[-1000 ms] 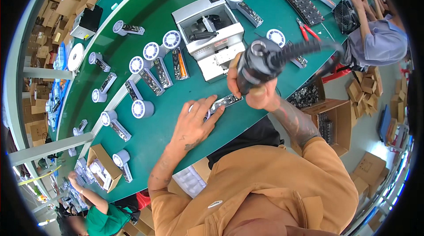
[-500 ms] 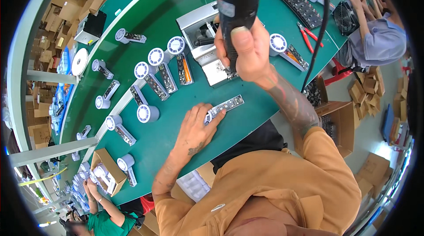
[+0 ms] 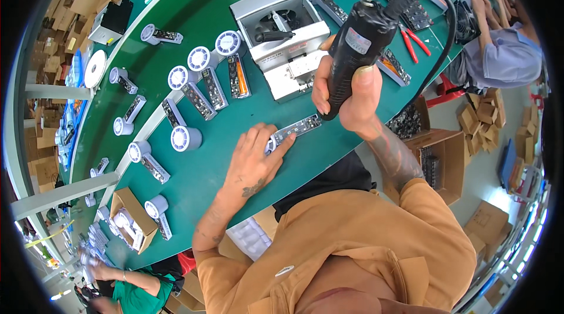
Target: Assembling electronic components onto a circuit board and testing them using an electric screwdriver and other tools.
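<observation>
In my right hand is a black corded electric screwdriver, gripped around its body and tilted. Its lower end comes to the far end of a small handheld fan's handle, which lies opened with a circuit board showing. Whether the tip touches it I cannot tell. My left hand presses that fan to the green table, fingers wrapped over its round head, which is mostly hidden. Just beyond stands a grey metal screw feeder. Several similar white fans with exposed boards, one a fan with an orange strip, lie to the left.
Red-handled pliers and black trays of parts lie at the right. The screwdriver's cable loops down beside my right arm. A cardboard box of fans stands at the left end. Co-workers sit at both sides.
My right hand has brought the screwdriver down and toward me, from over the screw feeder to the end of the fan's handle. My left hand still holds the fan.
</observation>
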Tool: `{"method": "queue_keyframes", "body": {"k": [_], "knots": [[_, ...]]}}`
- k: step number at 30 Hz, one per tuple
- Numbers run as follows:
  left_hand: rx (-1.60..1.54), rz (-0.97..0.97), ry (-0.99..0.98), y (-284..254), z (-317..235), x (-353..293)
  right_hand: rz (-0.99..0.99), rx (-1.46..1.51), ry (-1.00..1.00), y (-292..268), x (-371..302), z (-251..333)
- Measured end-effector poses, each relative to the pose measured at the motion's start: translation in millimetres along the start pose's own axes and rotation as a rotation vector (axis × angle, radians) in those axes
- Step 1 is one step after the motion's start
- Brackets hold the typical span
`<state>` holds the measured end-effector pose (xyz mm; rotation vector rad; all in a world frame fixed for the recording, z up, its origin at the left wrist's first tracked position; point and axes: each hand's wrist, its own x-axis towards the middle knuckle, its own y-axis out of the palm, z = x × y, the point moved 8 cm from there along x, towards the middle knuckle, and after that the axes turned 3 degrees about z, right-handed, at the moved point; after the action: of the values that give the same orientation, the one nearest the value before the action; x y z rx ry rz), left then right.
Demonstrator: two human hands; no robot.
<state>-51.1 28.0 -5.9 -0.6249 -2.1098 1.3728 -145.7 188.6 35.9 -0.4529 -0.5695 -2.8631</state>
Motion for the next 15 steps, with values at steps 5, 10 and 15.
{"method": "queue_keyframes", "body": {"k": [5,10,15], "knots": [[0.004,0.001,-0.002,-1.1,-1.8,1.4,0.038,0.061,-0.027,-6.7,-9.9,-3.8],[-0.003,0.04,-0.016,0.1,0.6,-0.8,0.168,0.163,-0.097,0.6,-29.8,-3.7],[-0.012,0.035,-0.001,-1.1,3.4,1.0,0.345,0.137,-0.011,9.7,-33.0,2.4]]}}
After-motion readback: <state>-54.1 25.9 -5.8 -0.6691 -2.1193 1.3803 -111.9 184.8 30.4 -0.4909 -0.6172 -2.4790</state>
